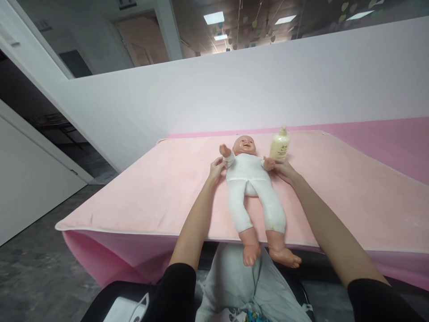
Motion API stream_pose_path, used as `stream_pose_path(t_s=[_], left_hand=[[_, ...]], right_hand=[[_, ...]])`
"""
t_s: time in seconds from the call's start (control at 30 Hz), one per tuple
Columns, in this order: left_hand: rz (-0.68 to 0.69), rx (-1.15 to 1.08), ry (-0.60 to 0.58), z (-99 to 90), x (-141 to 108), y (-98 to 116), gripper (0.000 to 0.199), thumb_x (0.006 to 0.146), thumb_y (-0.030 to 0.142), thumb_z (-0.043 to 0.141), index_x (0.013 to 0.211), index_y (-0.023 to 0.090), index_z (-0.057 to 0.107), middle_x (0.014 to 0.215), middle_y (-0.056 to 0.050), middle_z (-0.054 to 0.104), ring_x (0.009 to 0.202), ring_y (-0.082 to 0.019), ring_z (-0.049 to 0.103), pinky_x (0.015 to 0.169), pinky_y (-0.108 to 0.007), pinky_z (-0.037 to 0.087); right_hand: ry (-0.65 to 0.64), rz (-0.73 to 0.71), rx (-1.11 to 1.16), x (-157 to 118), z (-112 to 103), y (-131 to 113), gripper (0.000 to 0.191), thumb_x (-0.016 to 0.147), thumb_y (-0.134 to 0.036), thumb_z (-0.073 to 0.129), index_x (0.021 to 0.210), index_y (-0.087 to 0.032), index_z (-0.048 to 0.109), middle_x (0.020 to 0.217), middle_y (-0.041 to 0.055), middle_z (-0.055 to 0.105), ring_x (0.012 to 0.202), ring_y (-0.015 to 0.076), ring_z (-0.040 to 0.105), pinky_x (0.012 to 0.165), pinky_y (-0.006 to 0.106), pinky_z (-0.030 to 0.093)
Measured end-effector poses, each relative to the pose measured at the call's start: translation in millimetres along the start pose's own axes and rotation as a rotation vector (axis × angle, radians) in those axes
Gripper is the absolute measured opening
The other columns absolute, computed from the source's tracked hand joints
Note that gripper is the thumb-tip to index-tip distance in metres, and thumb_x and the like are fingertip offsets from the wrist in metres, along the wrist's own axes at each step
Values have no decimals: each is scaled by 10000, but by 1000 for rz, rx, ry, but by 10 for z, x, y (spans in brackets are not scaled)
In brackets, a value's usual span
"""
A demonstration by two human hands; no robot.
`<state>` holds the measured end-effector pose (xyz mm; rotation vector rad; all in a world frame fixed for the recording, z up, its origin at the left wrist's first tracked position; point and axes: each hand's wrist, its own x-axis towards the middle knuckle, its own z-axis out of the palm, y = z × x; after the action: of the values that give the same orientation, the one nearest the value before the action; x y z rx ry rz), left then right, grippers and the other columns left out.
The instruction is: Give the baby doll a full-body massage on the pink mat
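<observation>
A baby doll in a white cloth suit lies on its back on the pink-covered table, its head away from me and its bare feet over the near edge. At the doll's arm on the left side, my left hand is closed, its fingers gripping the sleeve near the wrist. My right hand pinches the doll's other arm by its hand; part of the fingers is hidden there. Just behind that hand a pump bottle of pale yellow liquid stands upright.
The light pink padded cover spreads over the table, with a darker pink cloth hanging below. A white wall rises at the back. A white device with a cable lies at the lower left, beside my legs.
</observation>
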<state>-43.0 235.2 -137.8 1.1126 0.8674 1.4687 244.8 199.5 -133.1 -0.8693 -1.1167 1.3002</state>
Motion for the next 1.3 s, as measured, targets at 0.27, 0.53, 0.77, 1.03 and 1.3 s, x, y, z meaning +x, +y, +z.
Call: stream_pose_path(t_s=[0.27,0.53,0.77,1.03,1.3], left_hand=[[-43,88,31,-39,30,-67,442,646,465,740,922,128,669,799,-54,651,673,-131,594,637,-261,473],[21,532,107,-18,80,-94,368,777,488,594,618,159,542,555,20,495,483,-95,473,476,-231,377],[3,482,116,-34,70,-81,376,746,495,646,600,161,554,543,19,495,508,-98,474,516,-238,369],[-83,30,-76,-55,-22,24,443,564,400,816,892,130,694,892,-79,689,765,-139,609,727,-268,463],[-53,6,-128,-39,-53,82,429,534,250,810,943,151,730,968,-69,721,843,-176,632,814,-309,454]], right_hand=[[33,-14,-27,90,-17,99,345,582,-242,788,922,-208,735,963,28,717,878,178,654,835,303,526],[234,49,-257,198,85,125,244,707,-342,753,827,-132,713,826,56,714,699,129,630,630,217,506],[232,-1,-265,166,119,121,249,715,-368,748,817,-144,714,831,51,716,706,130,631,623,213,506],[65,21,-89,132,-22,133,338,640,-351,806,922,-181,728,953,51,719,841,168,660,780,278,541],[13,88,-18,-4,57,-26,374,583,-206,794,952,-190,734,969,53,720,861,183,662,833,322,538]])
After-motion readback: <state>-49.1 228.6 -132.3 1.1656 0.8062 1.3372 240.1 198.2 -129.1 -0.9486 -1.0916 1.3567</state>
